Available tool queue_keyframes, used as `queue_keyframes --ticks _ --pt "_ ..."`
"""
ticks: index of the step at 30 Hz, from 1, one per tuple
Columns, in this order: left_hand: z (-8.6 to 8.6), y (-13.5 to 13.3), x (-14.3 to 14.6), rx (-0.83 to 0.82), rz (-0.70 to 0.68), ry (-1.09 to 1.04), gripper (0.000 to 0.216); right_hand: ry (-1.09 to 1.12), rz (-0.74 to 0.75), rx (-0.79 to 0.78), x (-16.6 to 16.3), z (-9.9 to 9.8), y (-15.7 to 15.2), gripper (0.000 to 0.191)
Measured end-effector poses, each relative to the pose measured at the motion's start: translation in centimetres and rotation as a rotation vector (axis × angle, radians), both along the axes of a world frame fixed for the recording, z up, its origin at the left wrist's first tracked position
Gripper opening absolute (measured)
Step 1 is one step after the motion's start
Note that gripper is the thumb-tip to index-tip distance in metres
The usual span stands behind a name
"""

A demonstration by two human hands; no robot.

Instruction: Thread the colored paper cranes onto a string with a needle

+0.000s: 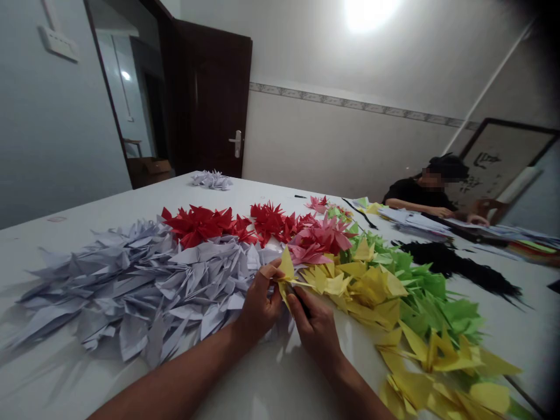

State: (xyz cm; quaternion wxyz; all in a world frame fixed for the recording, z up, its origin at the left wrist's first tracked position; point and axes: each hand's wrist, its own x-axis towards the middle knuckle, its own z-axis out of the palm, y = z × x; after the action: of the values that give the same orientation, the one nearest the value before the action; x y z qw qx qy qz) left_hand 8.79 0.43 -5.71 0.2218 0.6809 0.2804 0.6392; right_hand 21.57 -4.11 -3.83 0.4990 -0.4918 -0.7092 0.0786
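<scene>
My left hand (259,303) and my right hand (315,328) meet over the white table (87,210), both pinched on one folded yellow paper piece (287,274). Its pointed tip sticks up between my fingers. Just left of my hands lies a wide heap of white folded paper pieces (144,280). To the right spreads a heap of yellow folded pieces (371,289).
Red folded pieces (205,224), pink ones (319,236) and green ones (420,286) lie beyond. A black heap (459,268) and stacked papers (415,220) sit far right, where another person (431,189) sits. A small white pile (212,179) lies far back. A dark door (216,99) stands open.
</scene>
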Motion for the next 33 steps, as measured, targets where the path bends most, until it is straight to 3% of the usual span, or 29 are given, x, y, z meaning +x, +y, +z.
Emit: queue_keyframes --ticks 4,10,17,21,25,29,33 --pt "0.4 0.0 0.0 -0.079 -0.02 -0.078 0.039 0.069 0.034 -0.011 0.0 -0.4 0.1 0.026" --pt "2.4 -0.9 0.7 -0.356 -0.232 -0.464 0.043 0.283 -0.094 -0.045 1.2 -1.5 0.2 0.037" --pt "3.7 -1.6 0.9 -0.516 -0.236 -0.597 0.052 0.243 0.089 -0.097 0.4 -1.1 -0.3 0.026" --pt "3.3 -1.5 1.0 -0.469 -0.217 -0.578 0.048 0.318 0.065 -0.021 0.4 -0.8 -0.2 0.024" --pt "2.1 -2.0 1.0 -0.296 -0.25 -0.403 0.041 0.428 -0.007 0.093 0.8 -0.2 -0.3 0.035" --pt "1.0 -2.6 0.9 -0.12 -0.223 -0.123 0.035 0.301 -0.084 0.215 0.7 1.1 -1.5 0.012" --pt "1.1 -3.1 0.8 0.043 -0.203 -0.009 0.04 0.096 -0.165 0.26 2.4 2.4 -3.7 0.009"
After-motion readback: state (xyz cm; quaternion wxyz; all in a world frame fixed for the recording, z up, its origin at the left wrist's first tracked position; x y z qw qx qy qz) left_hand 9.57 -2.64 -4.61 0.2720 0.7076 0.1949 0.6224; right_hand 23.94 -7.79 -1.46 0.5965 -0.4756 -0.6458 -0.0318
